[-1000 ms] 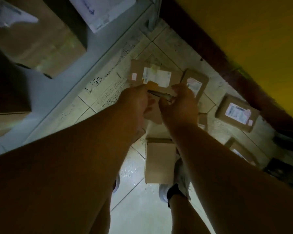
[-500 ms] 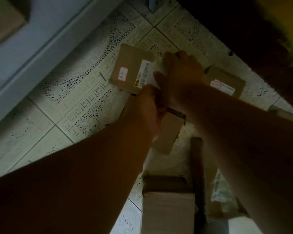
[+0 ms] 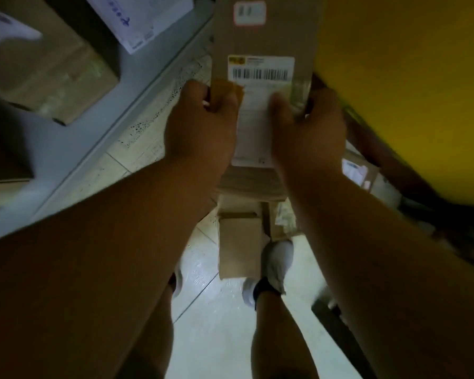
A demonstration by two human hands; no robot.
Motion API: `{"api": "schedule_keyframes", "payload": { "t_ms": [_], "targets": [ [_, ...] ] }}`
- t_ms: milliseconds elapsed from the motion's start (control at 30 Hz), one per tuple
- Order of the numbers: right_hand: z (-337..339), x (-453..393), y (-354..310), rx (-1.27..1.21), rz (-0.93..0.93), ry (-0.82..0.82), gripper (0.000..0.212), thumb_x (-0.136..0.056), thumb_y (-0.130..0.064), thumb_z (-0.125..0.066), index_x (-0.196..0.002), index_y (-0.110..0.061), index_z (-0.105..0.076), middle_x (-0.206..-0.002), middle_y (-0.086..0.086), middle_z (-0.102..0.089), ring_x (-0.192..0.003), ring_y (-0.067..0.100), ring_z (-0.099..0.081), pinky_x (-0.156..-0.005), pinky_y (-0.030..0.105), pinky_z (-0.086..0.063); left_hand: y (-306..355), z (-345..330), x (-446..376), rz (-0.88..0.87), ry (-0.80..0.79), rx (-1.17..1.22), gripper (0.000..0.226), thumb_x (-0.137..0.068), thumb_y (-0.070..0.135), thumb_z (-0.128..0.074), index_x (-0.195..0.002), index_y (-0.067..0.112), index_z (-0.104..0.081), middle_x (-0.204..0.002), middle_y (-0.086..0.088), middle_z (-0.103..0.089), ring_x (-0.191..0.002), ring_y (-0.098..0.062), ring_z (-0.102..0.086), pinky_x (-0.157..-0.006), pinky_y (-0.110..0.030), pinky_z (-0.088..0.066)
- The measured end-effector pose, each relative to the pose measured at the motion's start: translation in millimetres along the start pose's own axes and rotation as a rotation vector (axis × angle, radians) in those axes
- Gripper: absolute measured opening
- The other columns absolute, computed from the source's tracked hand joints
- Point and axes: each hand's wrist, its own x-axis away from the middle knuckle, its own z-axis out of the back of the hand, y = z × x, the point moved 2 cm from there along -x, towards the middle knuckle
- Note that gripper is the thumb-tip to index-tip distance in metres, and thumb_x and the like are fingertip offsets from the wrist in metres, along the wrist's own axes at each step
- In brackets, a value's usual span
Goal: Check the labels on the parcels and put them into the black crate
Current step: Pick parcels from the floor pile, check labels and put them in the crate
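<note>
I hold a flat brown cardboard parcel (image 3: 266, 36) up in front of me with both hands, its labelled face toward me. A white barcode label (image 3: 260, 68) runs down its middle, and a small red-edged sticker (image 3: 249, 12) sits near its top. My left hand (image 3: 200, 129) grips the lower left edge. My right hand (image 3: 308, 129) grips the lower right edge, thumb on the label. More parcels lie on the floor: one (image 3: 240, 247) by my feet and one (image 3: 359, 170) at the right. No black crate can be made out.
A grey shelf (image 3: 99, 105) at the left carries a large cardboard box (image 3: 52, 67) and a white package (image 3: 145, 17). A yellow wall (image 3: 408, 77) rises at the right. My feet in white shoes (image 3: 274, 266) stand on pale floor tiles among the parcels.
Both hands were down at the parcels on the floor. Now they have lifted the flat labelled parcel off the floor and hold it up, and my view has risen.
</note>
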Motion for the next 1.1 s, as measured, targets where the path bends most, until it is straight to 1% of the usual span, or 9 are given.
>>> {"api": "schedule_keyframes", "payload": {
  "t_ms": [100,200,300,400,567,733,800,900,1100],
  "targets": [
    [66.0,52.5,-64.8,-0.023,-0.037,0.035,0.024,-0.092,-0.046,-0.063,-0.092,-0.029,-0.045,-0.093,-0.009,-0.058,-0.084,0.01,-0.06,-0.075,0.038,-0.056,53.9,63.2,59.2,-0.143,0.01,-0.056,0.017,-0.098,0.042,-0.052,-0.1,0.025,-0.048,-0.082,0.011,-0.053,-0.068,0.003,-0.05,-0.053,-0.01,-0.038],
    [128.5,101.2,-125.0,-0.031,-0.009,0.078,0.026,-0.091,-0.046,-0.064,-0.094,-0.027,-0.047,-0.099,-0.003,-0.063,-0.088,0.016,-0.063,-0.076,0.041,-0.057,100.6,115.7,123.0,-0.218,0.034,-0.02,0.015,-0.098,0.039,-0.054,-0.098,0.025,-0.049,-0.09,0.01,-0.057,-0.077,-0.006,-0.054,-0.063,-0.02,-0.043],
    [195.7,143.6,-177.3,-0.049,0.044,0.101,0.025,-0.091,-0.045,-0.065,-0.095,-0.027,-0.048,-0.099,-0.004,-0.063,-0.085,0.011,-0.063,-0.067,0.028,-0.055,146.4,158.5,186.5,-0.294,0.057,0.037,0.014,-0.098,0.04,-0.054,-0.097,0.027,-0.048,-0.085,0.014,-0.054,-0.085,-0.01,-0.058,-0.066,-0.025,-0.046],
    [253.8,179.5,-202.6,-0.002,0.127,0.107,0.025,-0.092,-0.045,-0.065,-0.096,-0.026,-0.049,-0.101,-0.002,-0.061,-0.078,0.007,-0.057,-0.051,0.01,-0.038,176.8,184.6,240.9,-0.367,0.069,0.083,0.014,-0.098,0.041,-0.052,-0.099,0.028,-0.048,-0.092,0.01,-0.059,-0.089,-0.012,-0.06,-0.075,-0.034,-0.054],
    [313.4,223.7,-216.0,-0.13,0.3,0.022,0.022,-0.091,-0.042,-0.066,-0.097,-0.026,-0.051,-0.101,-0.001,-0.059,-0.088,0.014,-0.06,-0.068,0.033,-0.053,205.2,210.6,320.1,-0.411,0.223,0.201,0.019,-0.095,0.045,-0.054,-0.101,0.027,-0.049,-0.092,0.01,-0.061,-0.086,-0.01,-0.062,-0.07,-0.029,-0.053],
    [345.5,285.6,-214.4,-0.172,0.475,-0.227,0.021,-0.093,-0.035,-0.066,-0.104,-0.024,-0.054,-0.094,-0.014,-0.059,-0.076,-0.007,-0.059,-0.053,0.006,-0.045,182.8,237.7,413.5,-0.268,0.415,0.264,0.007,-0.097,0.043,-0.053,-0.098,0.036,-0.053,-0.084,0.022,-0.055,-0.075,0.01,-0.053,-0.063,-0.01,-0.038],
    [344.9,303.2,-216.7,-0.14,0.545,-0.25,0.022,-0.093,-0.038,-0.064,-0.102,-0.02,-0.057,-0.094,-0.007,-0.063,-0.078,0.001,-0.062,-0.06,0.013,-0.049,169.6,246.6,440.5,-0.223,0.496,0.228,0.013,-0.097,0.041,-0.051,-0.091,0.032,-0.057,-0.085,0.019,-0.059,-0.076,0.007,-0.055,-0.064,-0.012,-0.039],
    [327.8,363.0,-226.4,-0.116,0.662,-0.404,0.022,-0.093,-0.042,-0.062,-0.101,-0.021,-0.057,-0.095,-0.006,-0.065,-0.082,0.01,-0.065,-0.074,0.034,-0.057,122.7,281.3,494.4,-0.13,0.703,0.233,0.023,-0.095,0.047,-0.05,-0.105,0.029,-0.06,-0.103,0.006,-0.064,-0.093,-0.011,-0.061,-0.08,-0.031,-0.05],
    [314.8,501.1,-228.8,-0.15,0.853,-0.611,0.024,-0.092,-0.04,-0.065,-0.097,-0.022,-0.052,-0.086,-0.013,-0.057,-0.075,0.004,-0.057,-0.069,0.032,-0.051,43.2,335.2,612.5,0.012,0.951,0.32,0.022,-0.098,0.041,-0.051,-0.114,0.028,-0.058,-0.111,0.007,-0.06,-0.1,-0.01,-0.058,-0.081,-0.029,-0.048]
  ]
}}
